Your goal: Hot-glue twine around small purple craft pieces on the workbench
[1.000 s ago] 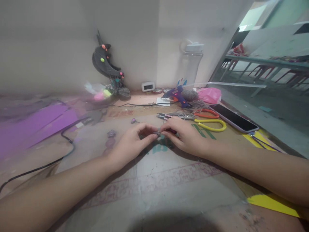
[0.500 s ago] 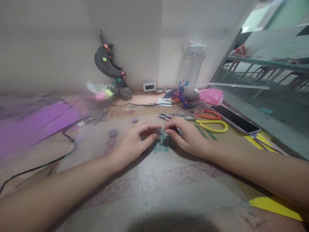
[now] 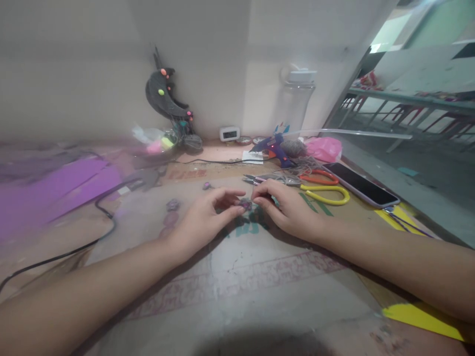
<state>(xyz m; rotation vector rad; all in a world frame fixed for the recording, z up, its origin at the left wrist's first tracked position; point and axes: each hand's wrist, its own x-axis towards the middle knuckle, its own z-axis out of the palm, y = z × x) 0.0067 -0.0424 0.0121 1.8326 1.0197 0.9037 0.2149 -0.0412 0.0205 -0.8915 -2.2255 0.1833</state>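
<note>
My left hand (image 3: 208,217) and my right hand (image 3: 285,207) meet at the middle of the cardboard-covered table (image 3: 237,291). Both pinch a small purple piece (image 3: 245,203) between fingertips, just above the table. The piece is tiny and partly hidden by my fingers, so its shape is unclear. Both forearms rest low over the table.
Yellow-handled scissors (image 3: 326,194), orange-handled scissors (image 3: 319,177), a blue glue gun (image 3: 272,146), a phone (image 3: 361,184) and a pink bag (image 3: 322,147) lie right of my hands. A black cable (image 3: 106,215) crosses the left. Purple sheets (image 3: 55,190), a clock (image 3: 229,133), a bottle (image 3: 297,101) stand behind.
Both hands stay pinched together at the same spot; the fingers have shifted slightly around the small purple piece. The view has drifted a little.
</note>
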